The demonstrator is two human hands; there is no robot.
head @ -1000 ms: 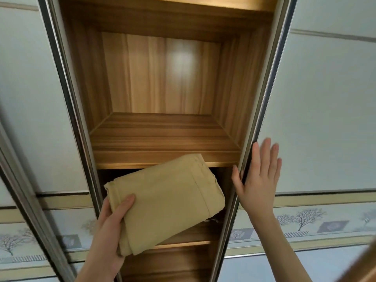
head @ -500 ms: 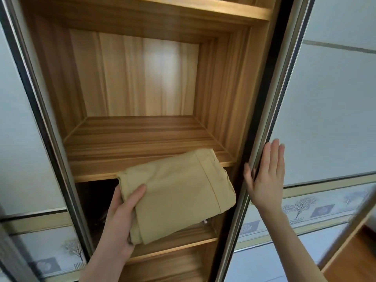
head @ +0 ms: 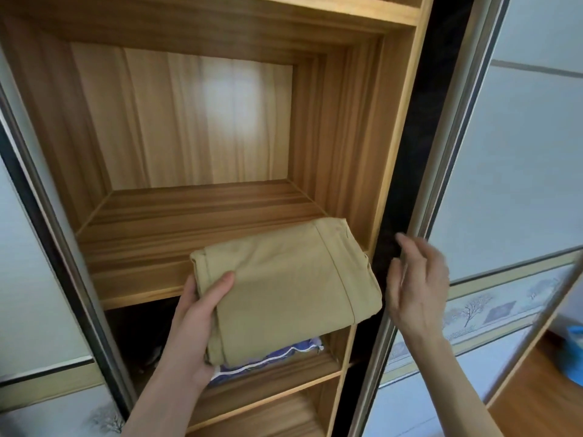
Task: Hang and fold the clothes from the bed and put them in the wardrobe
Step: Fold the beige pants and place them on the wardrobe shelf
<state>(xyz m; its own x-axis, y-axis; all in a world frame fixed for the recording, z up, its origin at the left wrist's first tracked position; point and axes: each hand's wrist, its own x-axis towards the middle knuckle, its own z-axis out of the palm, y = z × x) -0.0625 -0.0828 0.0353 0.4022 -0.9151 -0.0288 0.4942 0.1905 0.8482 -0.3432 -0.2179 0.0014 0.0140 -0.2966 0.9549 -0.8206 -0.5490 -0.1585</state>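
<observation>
- A person stands at an open wardrobe (head: 400,127), seen from a head camera looking at their 2 hands.
- The left hand (head: 192,329) grips a folded tan garment (head: 284,288), thumb on top and fingers underneath, at the corner nearest the person.
- The garment is held in the air at the front edge of the shelf (head: 189,222), its far end just over that edge. It does not yet rest on the shelf.
- Its long axis runs diagonally, from the near-left corner in the hand up toward the shelf's right side. A stitched hem band crosses it near the right end.
- The right hand (head: 419,279) hovers just right of the garment, fingers apart and relaxed, holding nothing. It is blurred and sits close to the sliding door (head: 517,171) edge without touching it.
- Below the shelf, a lower shelf holds a blue and white cloth (head: 277,357).
- The step in hand appears to be putting away 1 folded item. The next move likely calls for sliding it flat onto the shelf, with the right hand steadying the free end so the folds hold.
</observation>
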